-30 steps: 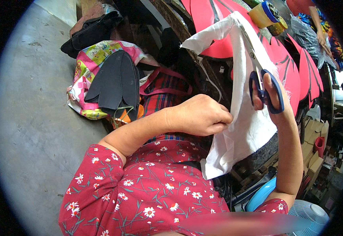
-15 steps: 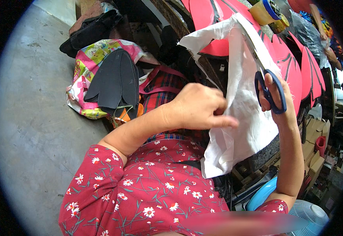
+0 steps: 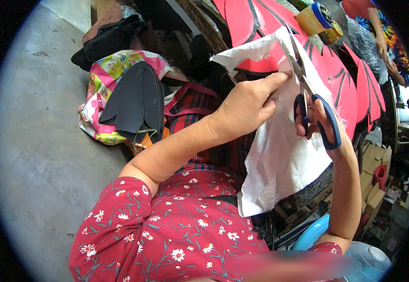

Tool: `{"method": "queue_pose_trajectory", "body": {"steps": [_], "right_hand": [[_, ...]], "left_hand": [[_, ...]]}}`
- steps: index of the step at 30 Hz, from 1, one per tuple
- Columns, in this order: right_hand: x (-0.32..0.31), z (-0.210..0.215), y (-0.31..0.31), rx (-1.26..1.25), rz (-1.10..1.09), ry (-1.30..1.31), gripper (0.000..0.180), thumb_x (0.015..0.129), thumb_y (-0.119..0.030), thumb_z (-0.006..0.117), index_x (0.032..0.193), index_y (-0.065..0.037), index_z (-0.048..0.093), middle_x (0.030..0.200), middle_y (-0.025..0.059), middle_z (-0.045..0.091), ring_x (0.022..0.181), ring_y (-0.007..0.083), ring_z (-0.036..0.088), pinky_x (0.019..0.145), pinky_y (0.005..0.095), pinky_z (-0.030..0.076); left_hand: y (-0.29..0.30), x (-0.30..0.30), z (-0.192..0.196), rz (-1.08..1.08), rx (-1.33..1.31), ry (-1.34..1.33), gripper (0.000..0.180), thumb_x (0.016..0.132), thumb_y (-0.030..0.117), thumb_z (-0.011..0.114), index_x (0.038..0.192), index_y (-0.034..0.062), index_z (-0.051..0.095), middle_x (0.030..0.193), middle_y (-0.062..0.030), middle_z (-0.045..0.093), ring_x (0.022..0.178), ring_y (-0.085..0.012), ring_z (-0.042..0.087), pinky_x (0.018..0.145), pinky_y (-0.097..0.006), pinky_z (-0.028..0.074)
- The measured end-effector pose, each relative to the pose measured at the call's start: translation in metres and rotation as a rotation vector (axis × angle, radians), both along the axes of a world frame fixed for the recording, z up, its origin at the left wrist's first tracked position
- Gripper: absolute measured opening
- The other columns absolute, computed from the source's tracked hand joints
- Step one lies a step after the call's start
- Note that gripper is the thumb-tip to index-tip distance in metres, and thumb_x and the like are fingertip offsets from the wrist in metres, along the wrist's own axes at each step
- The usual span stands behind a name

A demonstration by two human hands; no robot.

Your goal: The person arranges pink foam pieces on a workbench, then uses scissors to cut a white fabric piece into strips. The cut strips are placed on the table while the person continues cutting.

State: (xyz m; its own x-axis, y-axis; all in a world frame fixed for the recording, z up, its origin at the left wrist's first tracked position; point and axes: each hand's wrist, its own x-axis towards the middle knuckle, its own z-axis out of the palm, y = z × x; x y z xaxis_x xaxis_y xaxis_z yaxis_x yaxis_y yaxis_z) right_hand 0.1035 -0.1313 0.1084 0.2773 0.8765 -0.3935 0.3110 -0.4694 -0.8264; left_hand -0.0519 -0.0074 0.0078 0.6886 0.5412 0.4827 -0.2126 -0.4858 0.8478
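A white piece of cloth [image 3: 279,164] hangs in front of me, its edges frayed, its top draped over the red pieces on the table. My left hand [image 3: 249,105] pinches the cloth between thumb and forefinger, just left of the blades. In my right hand [image 3: 326,124] is a pair of scissors [image 3: 302,77] with dark blue handles, my fingers through the loops. The blades point up and away from me and are spread apart, with the cloth's upper part at them.
Red foam-like pieces with black lines [image 3: 340,89] cover the table. Two yellowish tubs [image 3: 315,21] stand beyond. Black sole-shaped pieces [image 3: 136,98] rest on a colourful bag [image 3: 101,91] at left. Another person's hand [image 3: 381,47] shows far right. A fan [image 3: 371,258] is near right.
My left hand has moved up and right and now pinches the cloth near the blades. The scissors' blades have spread apart, and their handles have opened wider.
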Motion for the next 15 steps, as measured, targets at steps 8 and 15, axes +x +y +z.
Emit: {"method": "queue_pose_trajectory", "body": {"steps": [8, 15], "right_hand": [[0.008, 0.000, -0.011, -0.077, -0.056, 0.098, 0.054, 0.098, -0.057, 0.048, 0.093, -0.004, 0.055, 0.066, 0.0032, 0.058, 0.056, 0.0091, 0.052, 0.051, 0.0233, 0.038], [-0.001, 0.013, -0.020, -0.165, 0.045, -0.071, 0.044, 0.099, -0.049, 0.050, 0.098, -0.005, 0.055, 0.077, 0.0041, 0.062, 0.073, 0.0110, 0.058, 0.063, 0.0251, 0.045]], "left_hand": [[0.010, -0.014, 0.003, 0.013, -0.180, 0.040, 0.049, 0.083, 0.000, 0.060, 0.132, 0.0013, 0.055, 0.109, -0.0197, 0.065, 0.090, -0.0283, 0.063, 0.081, -0.034, 0.052], [0.000, -0.010, 0.001, -0.041, -0.026, 0.007, 0.046, 0.085, -0.003, 0.057, 0.131, 0.0002, 0.057, 0.121, -0.0170, 0.067, 0.099, -0.0181, 0.067, 0.084, -0.028, 0.052]]}}
